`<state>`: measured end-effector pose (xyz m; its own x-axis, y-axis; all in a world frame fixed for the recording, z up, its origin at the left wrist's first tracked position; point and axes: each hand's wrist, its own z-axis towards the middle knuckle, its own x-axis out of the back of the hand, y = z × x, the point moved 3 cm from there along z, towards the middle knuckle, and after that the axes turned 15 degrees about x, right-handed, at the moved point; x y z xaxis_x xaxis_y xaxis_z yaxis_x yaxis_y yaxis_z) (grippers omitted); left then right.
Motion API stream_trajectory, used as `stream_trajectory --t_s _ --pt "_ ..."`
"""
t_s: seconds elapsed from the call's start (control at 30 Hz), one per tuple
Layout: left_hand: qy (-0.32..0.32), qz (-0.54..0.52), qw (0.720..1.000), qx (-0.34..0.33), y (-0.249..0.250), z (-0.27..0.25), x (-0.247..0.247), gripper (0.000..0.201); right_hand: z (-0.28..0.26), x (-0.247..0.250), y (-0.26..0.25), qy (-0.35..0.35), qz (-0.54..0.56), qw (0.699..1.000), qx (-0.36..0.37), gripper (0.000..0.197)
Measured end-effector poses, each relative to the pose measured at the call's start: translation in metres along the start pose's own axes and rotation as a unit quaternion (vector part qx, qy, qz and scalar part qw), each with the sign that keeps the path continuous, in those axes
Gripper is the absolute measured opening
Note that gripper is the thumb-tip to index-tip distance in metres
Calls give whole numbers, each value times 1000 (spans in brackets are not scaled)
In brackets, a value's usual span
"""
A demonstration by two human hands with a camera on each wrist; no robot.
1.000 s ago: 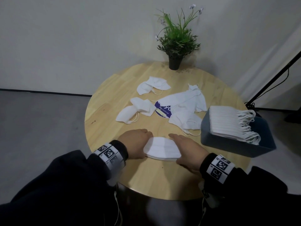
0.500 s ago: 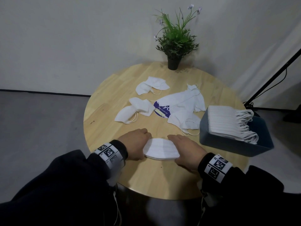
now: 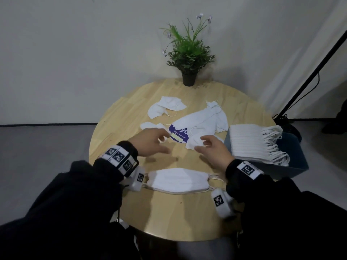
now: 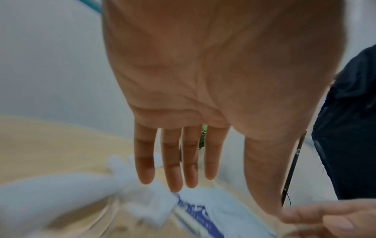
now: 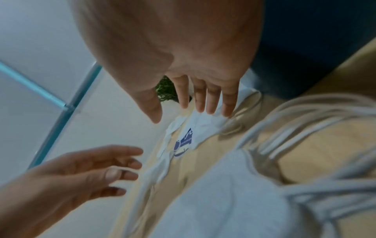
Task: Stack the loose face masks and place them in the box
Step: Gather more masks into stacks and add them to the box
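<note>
A neat stack of white face masks (image 3: pixel 178 180) lies near the table's front edge, behind both wrists, with neither hand on it. My left hand (image 3: pixel 150 141) reaches forward with straight, spread fingers (image 4: pixel 177 182) over a loose mask (image 3: pixel 152 125) and holds nothing. My right hand (image 3: pixel 212 149) is open too, and its fingertips (image 5: pixel 203 109) are at a crumpled loose mask (image 3: pixel 195 143); whether they touch it I cannot tell. More loose masks (image 3: pixel 165 107) lie farther back. The blue-grey box (image 3: pixel 296 166) at the right holds a row of stacked masks (image 3: pixel 251 143).
A clear wrapper with a purple label (image 3: pixel 179 132) lies among the loose masks, partly under a pile of them (image 3: pixel 204 121). A potted plant (image 3: pixel 188 53) stands at the back edge of the round wooden table (image 3: pixel 169 218). A black stand pole (image 3: pixel 309 77) leans at the right.
Both hands have let go of the mask stack they were pressing from each side, and have moved forward toward the loose masks. The stack stays near the front edge.
</note>
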<state>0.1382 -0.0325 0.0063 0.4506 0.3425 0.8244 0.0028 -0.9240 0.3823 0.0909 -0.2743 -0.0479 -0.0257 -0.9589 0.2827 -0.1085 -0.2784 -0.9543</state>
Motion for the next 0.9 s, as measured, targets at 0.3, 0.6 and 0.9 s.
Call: stream_trajectory --t_s 0.3,0.6,0.9 --pt "62 120 989 -67 129 137 17 57 27 -4 2 -105 -299 948 -1 51" --pt "68 95 986 121 96 175 -23 88 30 -3 2 -135 -320 937 26 34" --pt "164 -425 887 75 39 83 45 27 46 -13 1 23 -160 987 -4 34"
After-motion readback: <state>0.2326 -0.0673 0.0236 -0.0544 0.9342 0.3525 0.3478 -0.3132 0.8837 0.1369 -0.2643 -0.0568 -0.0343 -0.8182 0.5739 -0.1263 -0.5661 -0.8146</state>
